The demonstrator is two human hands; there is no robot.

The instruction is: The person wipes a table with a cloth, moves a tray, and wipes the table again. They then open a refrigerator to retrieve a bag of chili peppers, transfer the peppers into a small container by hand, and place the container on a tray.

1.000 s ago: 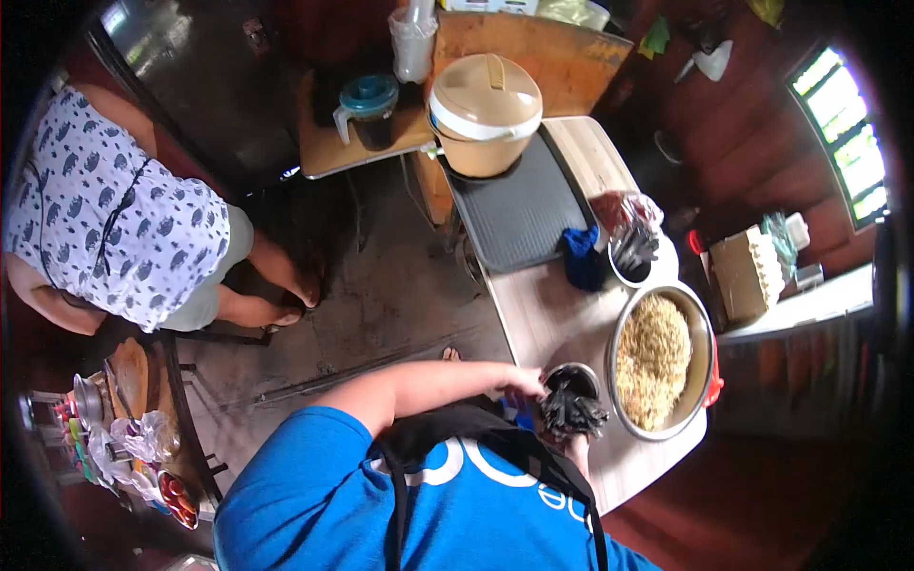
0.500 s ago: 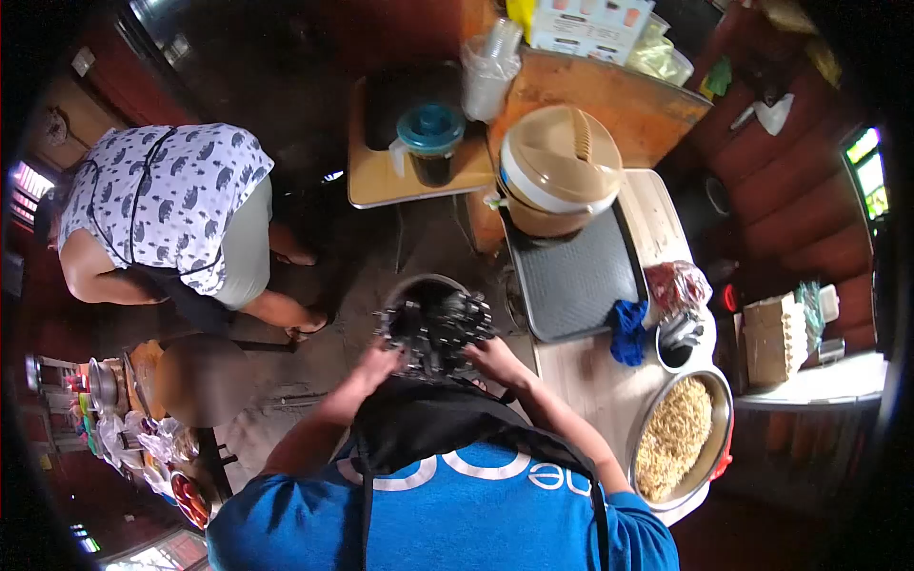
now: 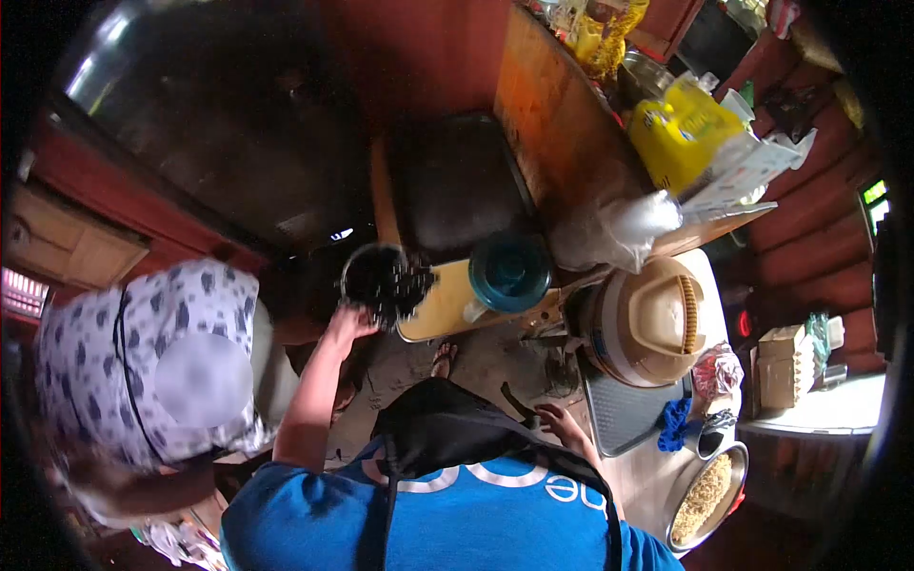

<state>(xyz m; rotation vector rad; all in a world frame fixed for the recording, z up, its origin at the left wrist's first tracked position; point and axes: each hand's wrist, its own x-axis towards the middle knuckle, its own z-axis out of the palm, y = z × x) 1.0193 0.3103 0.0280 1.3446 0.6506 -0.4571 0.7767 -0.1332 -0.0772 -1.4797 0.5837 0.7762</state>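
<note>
**A:** Where is the load sitting, and which hand is supporting it?

**B:** The left hand [image 3: 352,324] is closing around the near side of a round bowl with a thin, pale rim [image 3: 373,246]. The bowl is holding glossy black, strip-like pieces [image 3: 407,288] and is appearing just beside the tan-topped table [image 3: 443,309], left of the clear pitcher with a teal lid [image 3: 511,271]. The thumb and finger placement is blurring, so I cannot specify it.

**A:** What is the right hand doing?

**B:** The right hand [image 3: 564,424] is reaching low near the dark, curved strip [image 3: 517,403], its fingers slightly curled and spaced apart. Whether a fingertip is touching that strip, I cannot tell.

**A:** Specify the handling properties.

**B:** By my judgement, the wall is behaving as a stiff shell, and the filled bowl is weighing moderately, pulling away from a one-sided grip. The pieces are looking loose and light, probably brittle; being heaped toward the right edge, they are risking a spill under tilt. The smooth outer wall is possibly offering a slippery surface.

**A:** Correct hold points?

**B:** Opposite sides of the wall, just below the rim, with fingers supporting the underside and thumbs staying clear of the contents.
</note>
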